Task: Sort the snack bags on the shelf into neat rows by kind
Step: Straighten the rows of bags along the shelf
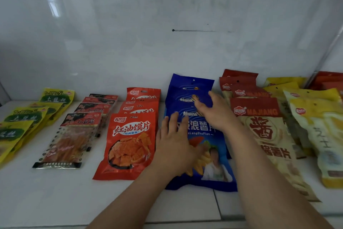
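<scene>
Snack bags lie in rows on a white shelf (55, 191). In the middle is a row of blue chip bags (209, 169), overlapping front to back. My left hand (176, 145) lies flat with spread fingers on the left part of the front blue bag. My right hand (215, 112) reaches further back, with its fingers spread on the blue bags behind. Left of them runs a row of red-orange bags (128, 145). To the right is a row of cream bags with red tops (263, 132).
At the far left are yellow-green bags (22, 119), then clear bags with black and red tops (70, 136). Yellow bags (323, 126) lie at the far right. A glossy white wall (167, 34) backs the shelf. The shelf's front edge runs below my forearms.
</scene>
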`<state>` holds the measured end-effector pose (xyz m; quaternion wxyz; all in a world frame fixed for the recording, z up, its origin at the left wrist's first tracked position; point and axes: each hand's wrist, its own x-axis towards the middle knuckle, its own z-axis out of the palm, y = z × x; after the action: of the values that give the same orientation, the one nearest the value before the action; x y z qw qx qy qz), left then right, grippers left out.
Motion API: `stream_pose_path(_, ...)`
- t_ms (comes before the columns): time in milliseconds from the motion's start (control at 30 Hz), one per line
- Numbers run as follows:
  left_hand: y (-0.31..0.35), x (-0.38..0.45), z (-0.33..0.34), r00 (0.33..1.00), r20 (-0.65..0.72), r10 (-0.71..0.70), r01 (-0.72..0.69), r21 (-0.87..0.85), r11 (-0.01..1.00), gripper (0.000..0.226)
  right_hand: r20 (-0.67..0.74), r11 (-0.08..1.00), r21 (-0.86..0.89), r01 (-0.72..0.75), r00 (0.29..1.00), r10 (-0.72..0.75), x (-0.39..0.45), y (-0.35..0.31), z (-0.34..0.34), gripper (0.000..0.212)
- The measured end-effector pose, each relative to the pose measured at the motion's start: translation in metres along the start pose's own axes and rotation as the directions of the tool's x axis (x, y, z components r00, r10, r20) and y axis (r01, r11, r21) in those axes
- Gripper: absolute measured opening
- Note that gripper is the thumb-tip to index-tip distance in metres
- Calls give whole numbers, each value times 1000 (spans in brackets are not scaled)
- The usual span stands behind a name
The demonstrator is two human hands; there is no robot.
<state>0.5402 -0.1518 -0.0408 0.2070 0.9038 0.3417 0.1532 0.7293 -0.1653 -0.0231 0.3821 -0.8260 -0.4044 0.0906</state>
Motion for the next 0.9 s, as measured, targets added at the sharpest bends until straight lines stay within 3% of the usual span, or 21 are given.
stream_pose_path(133, -9, 22, -3, 989, -82, -123, 90, -330, 940, 96, -36, 977, 213, -14, 999, 22, -30, 9, 1, 48)
stream_pose_path(333, -12, 45, 2, 957, -10, -291, 214, -654, 726, 88, 46, 877, 460, -136, 991, 129, -45, 18, 9, 34)
stream_pose_path(533, -11, 46, 4, 952, 6, -306, 231, -669, 706, 86, 37, 903, 405, -146, 989, 144, -48, 18, 9, 43)
stream_pose_path(700, -10, 43, 3, 956, -7, -294, 217, -658, 721, 82, 57, 922, 353, -158, 987, 147, -49, 17, 12, 64)
stream_pose_path(900, -5, 37, 1, 959, -20, -282, 212, -609, 764, 83, 72, 929, 345, -137, 990, 119, -49, 15, 11, 42)
